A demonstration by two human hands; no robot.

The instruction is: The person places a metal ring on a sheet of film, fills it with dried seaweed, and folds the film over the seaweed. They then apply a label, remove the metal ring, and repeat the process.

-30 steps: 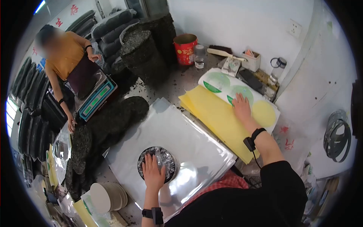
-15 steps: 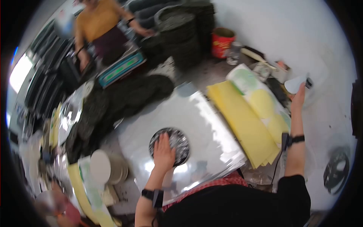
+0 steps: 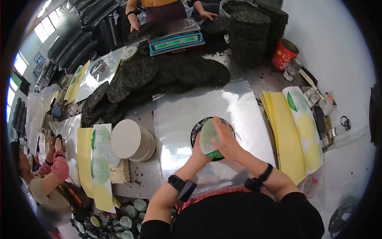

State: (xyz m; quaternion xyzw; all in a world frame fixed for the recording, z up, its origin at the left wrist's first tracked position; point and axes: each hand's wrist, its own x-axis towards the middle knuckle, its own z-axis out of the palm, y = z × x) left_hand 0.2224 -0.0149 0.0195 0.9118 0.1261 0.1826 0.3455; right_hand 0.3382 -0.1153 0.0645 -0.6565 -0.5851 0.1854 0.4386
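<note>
A round green-and-white label (image 3: 207, 137), printed with small text, is tilted over a dark round cake (image 3: 195, 130) in shiny clear wrap. My left hand (image 3: 202, 156) holds the label at its lower left; some of its fingers are hidden behind it. At the label's right side, my right hand (image 3: 229, 142) has its fingers stretched out and apart, touching or very near the label. Beneath the cake lies a stack of silvery film sheets (image 3: 179, 115). To the left stands a stack of round white discs (image 3: 128, 139).
Dark round cakes (image 3: 167, 75) lie overlapping behind the film, near a digital scale (image 3: 175, 40). Yellow sheets (image 3: 286, 135) and a label strip (image 3: 306, 127) lie at right. A red can (image 3: 285, 53) stands behind. Co-workers are across the table and at left.
My right hand has come in from the far right, where it held a whitish piece, to the cake. My left hand no longer lies flat on the cake. The head view has turned.
</note>
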